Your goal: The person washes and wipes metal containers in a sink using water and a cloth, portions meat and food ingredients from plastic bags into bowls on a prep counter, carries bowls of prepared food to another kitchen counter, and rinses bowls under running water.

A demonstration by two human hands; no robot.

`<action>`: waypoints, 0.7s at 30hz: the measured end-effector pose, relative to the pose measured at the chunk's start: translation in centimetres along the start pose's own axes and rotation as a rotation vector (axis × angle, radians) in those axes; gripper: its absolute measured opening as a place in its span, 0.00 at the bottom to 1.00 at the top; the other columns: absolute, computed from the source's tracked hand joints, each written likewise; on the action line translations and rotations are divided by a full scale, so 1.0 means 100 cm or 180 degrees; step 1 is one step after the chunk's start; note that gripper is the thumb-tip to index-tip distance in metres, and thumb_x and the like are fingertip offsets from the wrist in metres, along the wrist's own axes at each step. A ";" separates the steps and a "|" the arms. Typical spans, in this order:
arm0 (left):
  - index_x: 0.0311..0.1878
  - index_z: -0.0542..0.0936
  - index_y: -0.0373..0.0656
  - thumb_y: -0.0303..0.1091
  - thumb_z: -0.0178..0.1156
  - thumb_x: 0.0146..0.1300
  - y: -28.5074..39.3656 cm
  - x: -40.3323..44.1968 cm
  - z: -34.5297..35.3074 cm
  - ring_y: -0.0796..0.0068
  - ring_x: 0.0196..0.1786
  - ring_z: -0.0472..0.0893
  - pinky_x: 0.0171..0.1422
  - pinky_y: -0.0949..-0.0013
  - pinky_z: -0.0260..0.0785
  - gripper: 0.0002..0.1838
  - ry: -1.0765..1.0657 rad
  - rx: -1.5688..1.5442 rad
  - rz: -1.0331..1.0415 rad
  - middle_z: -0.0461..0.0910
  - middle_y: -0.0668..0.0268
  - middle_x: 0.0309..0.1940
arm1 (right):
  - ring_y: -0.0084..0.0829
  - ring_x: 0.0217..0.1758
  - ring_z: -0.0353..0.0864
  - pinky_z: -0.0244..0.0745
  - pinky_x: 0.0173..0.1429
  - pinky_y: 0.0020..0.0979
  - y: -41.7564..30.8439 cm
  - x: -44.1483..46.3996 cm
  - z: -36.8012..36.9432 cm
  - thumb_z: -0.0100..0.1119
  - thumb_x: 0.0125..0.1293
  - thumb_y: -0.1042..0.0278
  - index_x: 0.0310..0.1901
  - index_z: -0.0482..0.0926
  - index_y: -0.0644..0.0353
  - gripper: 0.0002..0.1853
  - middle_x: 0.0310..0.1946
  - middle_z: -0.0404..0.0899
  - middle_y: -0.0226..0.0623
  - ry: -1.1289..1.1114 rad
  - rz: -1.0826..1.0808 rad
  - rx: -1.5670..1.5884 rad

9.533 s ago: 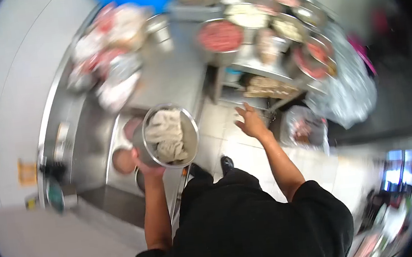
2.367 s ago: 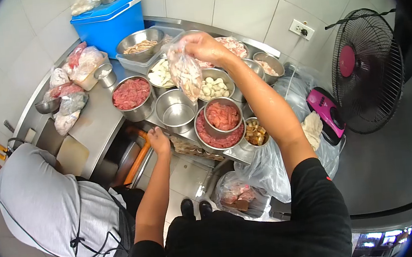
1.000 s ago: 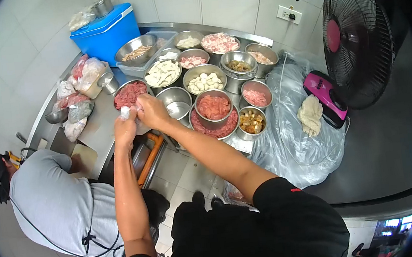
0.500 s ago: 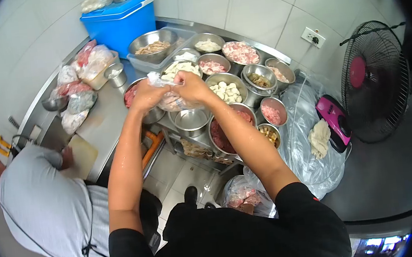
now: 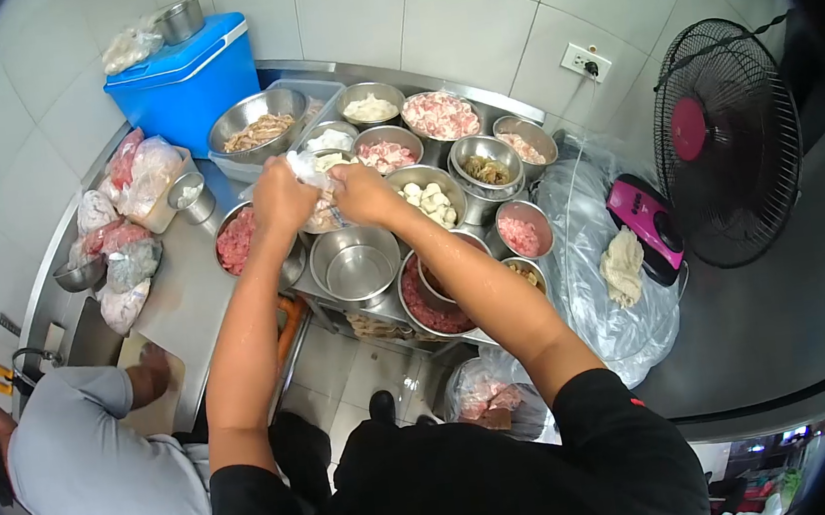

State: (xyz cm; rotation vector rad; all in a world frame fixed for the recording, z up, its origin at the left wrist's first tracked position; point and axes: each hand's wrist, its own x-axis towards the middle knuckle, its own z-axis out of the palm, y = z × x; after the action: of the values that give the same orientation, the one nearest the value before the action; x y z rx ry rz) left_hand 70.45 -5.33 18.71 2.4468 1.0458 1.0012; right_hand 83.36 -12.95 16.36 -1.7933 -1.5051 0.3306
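Left hand point(image 5: 286, 198): clamped on the gathered top of a clear plastic bag point(image 5: 325, 214). Right hand point(image 5: 364, 194): clamped on the same bag, beside the left. I have the bag raised over the group of steel pots, its lower part between my hands, pale pieces inside; whether it touches a pot I cannot tell.

Clock directions, read from the bag:

- 12 o'clock, just beyond: pot of white strips point(image 5: 330, 160), partly covered by my hands.
- 3 o'clock: pot of round white pieces point(image 5: 435, 205); well apart, black fan point(image 5: 727, 139) with pink hub.
- Between 3 and 4: small pot of pink meat point(image 5: 521, 234); farther, pale cloth point(image 5: 623, 268) on plastic sheeting.
- 5 o'clock, near: steel pot point(image 5: 355, 265), inner bottom showing.
- Between 7 and 8, well apart: co-worker point(image 5: 108, 470) in grey shirt, leaning over.
- Between 8 and 9: pot of red meat point(image 5: 236, 241).
- 9 o'clock: bagged goods point(image 5: 119, 238) on the steel counter point(image 5: 191, 306).
- Between 10 and 11: blue cooler point(image 5: 184, 95).
- 11 o'clock: wide steel bowl point(image 5: 260, 128) of brownish strips.
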 end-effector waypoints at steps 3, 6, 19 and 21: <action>0.37 0.74 0.34 0.25 0.61 0.45 -0.006 0.010 0.008 0.43 0.42 0.77 0.46 0.50 0.69 0.13 0.0408 -0.0142 0.0354 0.75 0.47 0.39 | 0.53 0.45 0.78 0.71 0.50 0.43 -0.001 0.003 -0.004 0.49 0.54 0.74 0.41 0.77 0.68 0.13 0.36 0.78 0.61 0.0037 -0.0124 -0.0146; 0.36 0.72 0.34 0.22 0.59 0.45 -0.012 0.014 0.013 0.42 0.43 0.75 0.47 0.49 0.68 0.12 0.0587 -0.0112 0.0289 0.73 0.47 0.39 | 0.51 0.44 0.79 0.71 0.50 0.43 0.013 0.004 0.000 0.49 0.54 0.74 0.43 0.75 0.69 0.15 0.37 0.79 0.57 -0.0042 -0.0255 -0.0222; 0.34 0.72 0.34 0.22 0.58 0.44 -0.020 0.001 0.033 0.45 0.40 0.73 0.46 0.53 0.64 0.11 0.1182 -0.1063 0.0088 0.72 0.49 0.33 | 0.36 0.33 0.81 0.84 0.32 0.34 0.015 -0.010 -0.014 0.50 0.60 0.70 0.51 0.66 0.74 0.20 0.43 0.74 0.49 -0.1209 0.1671 0.1669; 0.35 0.73 0.35 0.22 0.57 0.44 -0.027 0.001 0.041 0.45 0.41 0.73 0.47 0.55 0.65 0.11 0.1504 -0.1234 -0.0116 0.73 0.49 0.34 | 0.36 0.32 0.81 0.83 0.32 0.31 0.018 -0.009 -0.020 0.49 0.60 0.76 0.47 0.70 0.73 0.14 0.41 0.76 0.45 -0.0996 0.1342 0.1255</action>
State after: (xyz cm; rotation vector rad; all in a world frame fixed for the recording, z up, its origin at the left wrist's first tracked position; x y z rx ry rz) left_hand 72.00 -3.43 14.44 1.9179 0.9106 1.6453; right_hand 85.67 -14.59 16.27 -1.7723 -1.1391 1.0811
